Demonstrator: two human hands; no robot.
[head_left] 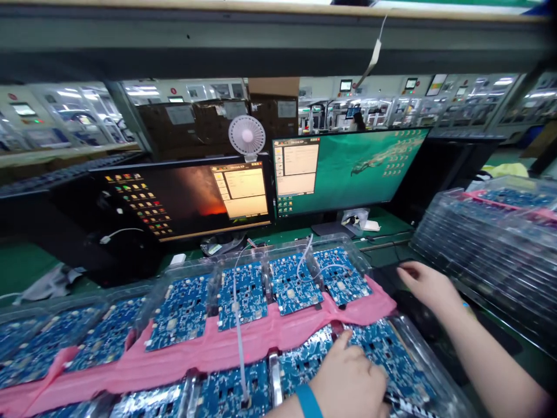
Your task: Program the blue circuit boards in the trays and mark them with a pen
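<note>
A clear plastic tray [394, 325] in front of me holds several blue circuit boards [243, 293], with a pink foam strip [243, 342] lying across its middle. My left hand [348, 380], with a blue wristband, rests curled on a blue board [387, 354] in the tray's near row; whether it grips anything is hidden. My right hand [429, 284] lies flat, fingers spread, on a dark keyboard or pad [387, 276] right of the tray. White cables [237, 325] run from the boards toward the monitors.
Two monitors [348, 168] stand behind the tray on the green bench, a small white fan [247, 136] on top of the left monitor [187, 197]. A tall stack of clear trays [491, 244] with boards sits at the right. More board trays [52, 342] lie left.
</note>
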